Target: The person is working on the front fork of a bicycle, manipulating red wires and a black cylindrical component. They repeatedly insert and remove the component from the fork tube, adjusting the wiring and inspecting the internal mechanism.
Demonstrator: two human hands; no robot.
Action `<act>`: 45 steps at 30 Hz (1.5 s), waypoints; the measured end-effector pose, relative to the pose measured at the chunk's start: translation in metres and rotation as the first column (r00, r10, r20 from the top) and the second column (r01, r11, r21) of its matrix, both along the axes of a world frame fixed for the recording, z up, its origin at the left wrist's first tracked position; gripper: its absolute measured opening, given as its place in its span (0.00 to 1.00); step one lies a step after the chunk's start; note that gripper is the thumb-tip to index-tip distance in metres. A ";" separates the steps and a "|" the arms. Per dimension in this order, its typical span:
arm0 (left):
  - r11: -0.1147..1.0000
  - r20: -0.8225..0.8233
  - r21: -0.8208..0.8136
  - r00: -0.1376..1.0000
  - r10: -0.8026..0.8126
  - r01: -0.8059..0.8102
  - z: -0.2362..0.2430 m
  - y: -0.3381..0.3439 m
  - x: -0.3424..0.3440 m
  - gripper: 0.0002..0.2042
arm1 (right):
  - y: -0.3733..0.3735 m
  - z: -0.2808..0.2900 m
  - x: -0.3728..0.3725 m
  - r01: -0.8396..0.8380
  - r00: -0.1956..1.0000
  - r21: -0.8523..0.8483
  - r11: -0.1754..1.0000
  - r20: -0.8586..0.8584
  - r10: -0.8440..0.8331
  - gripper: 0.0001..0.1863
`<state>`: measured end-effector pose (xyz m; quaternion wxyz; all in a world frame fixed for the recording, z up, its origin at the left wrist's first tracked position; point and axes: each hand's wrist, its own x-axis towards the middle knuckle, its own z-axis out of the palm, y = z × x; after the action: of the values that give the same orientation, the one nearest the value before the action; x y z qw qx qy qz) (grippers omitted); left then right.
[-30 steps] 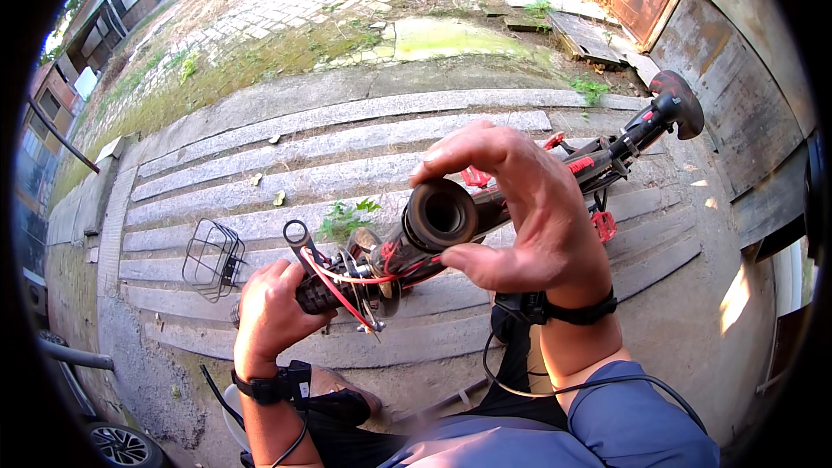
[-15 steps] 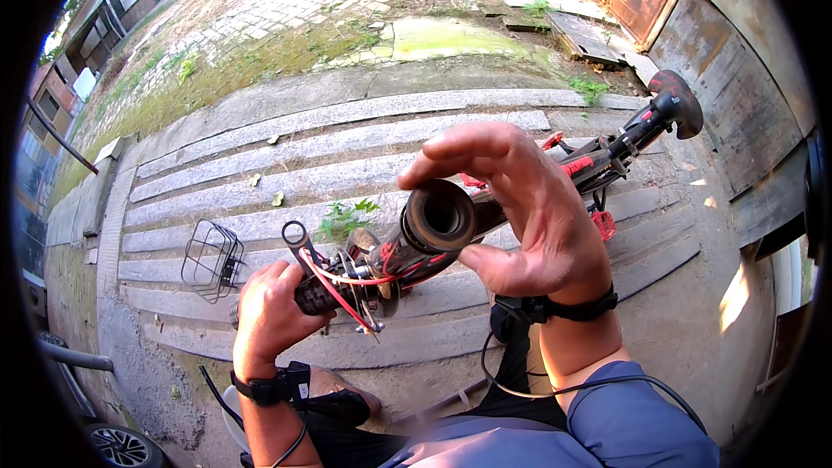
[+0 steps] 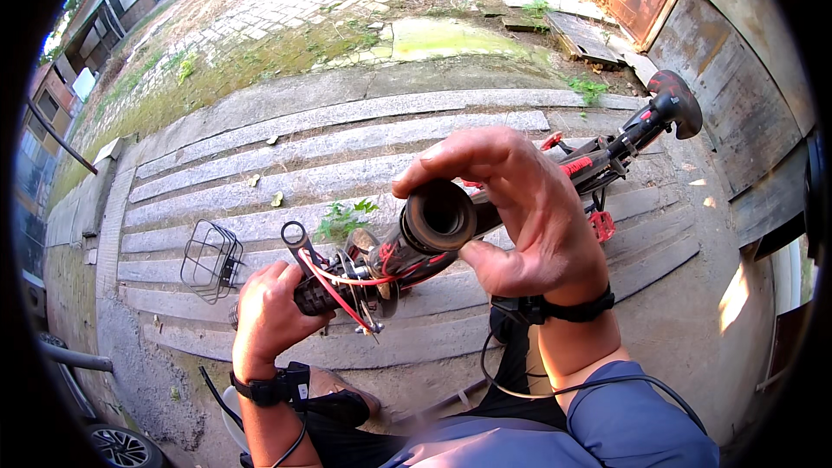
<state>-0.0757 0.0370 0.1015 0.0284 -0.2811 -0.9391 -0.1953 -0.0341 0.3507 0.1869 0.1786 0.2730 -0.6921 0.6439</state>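
Note:
A black and red bicycle (image 3: pixel 572 166) stands across in front of me, its saddle (image 3: pixel 679 106) at the far right. The dark, round open end of its head tube (image 3: pixel 440 218) faces up near the middle. Around that end curve the fingers and thumb of my right hand (image 3: pixel 542 225); the fingertips and thumb meet its rim, with a gap at the palm. My left hand (image 3: pixel 279 312) is closed over the knobbly black front tyre (image 3: pixel 316 297). Beside it are red cables (image 3: pixel 334 290) and a black ring-ended part (image 3: pixel 295 234). The left fingertips are hidden.
A black wire basket (image 3: pixel 211 260) rests on the stone slabs left of the tyre. A green weed (image 3: pixel 347 221) grows between the slabs. At the lower left are a car wheel (image 3: pixel 126 446) and a grey pipe (image 3: pixel 78 355). Metal sheets (image 3: pixel 732 78) line the right side.
My right hand has shifted slightly left around the head tube's end, its fingertips a little further past the rim. My left hand and the bicycle look the same.

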 end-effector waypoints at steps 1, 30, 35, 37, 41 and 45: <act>1.000 -0.002 -0.001 1.000 0.003 -0.003 0.000 -0.001 0.001 0.24 | -0.001 0.000 0.000 -0.001 1.000 0.008 1.000 -0.005 0.001 0.33; 0.997 -0.032 -0.033 0.997 -0.066 0.065 0.001 -0.003 -0.006 0.25 | 0.010 -0.001 -0.003 -0.006 1.000 0.082 0.997 -0.017 0.007 0.38; 0.995 -0.017 -0.029 0.995 -0.098 0.097 0.010 0.001 -0.008 0.25 | 0.012 -0.002 -0.003 -0.007 0.999 0.042 0.999 -0.035 0.009 0.38; 0.994 -0.010 -0.028 0.994 -0.107 0.107 0.012 0.003 -0.010 0.26 | 0.012 -0.001 -0.002 -0.009 1.000 0.005 1.000 -0.030 0.009 0.38; 0.993 0.001 -0.031 0.994 -0.112 0.112 0.009 0.005 -0.012 0.27 | 0.013 -0.004 0.000 -0.025 1.000 -0.033 0.999 0.009 0.026 0.36; 0.995 -0.019 -0.008 0.995 -0.099 0.098 0.003 0.006 -0.009 0.27 | 0.004 -0.007 0.003 -0.051 0.995 -0.140 0.989 0.077 0.062 0.32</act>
<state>-0.0851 0.0428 0.1042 0.0268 -0.3291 -0.9245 -0.1903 -0.0315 0.3549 0.1801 0.1506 0.2533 -0.6446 0.7054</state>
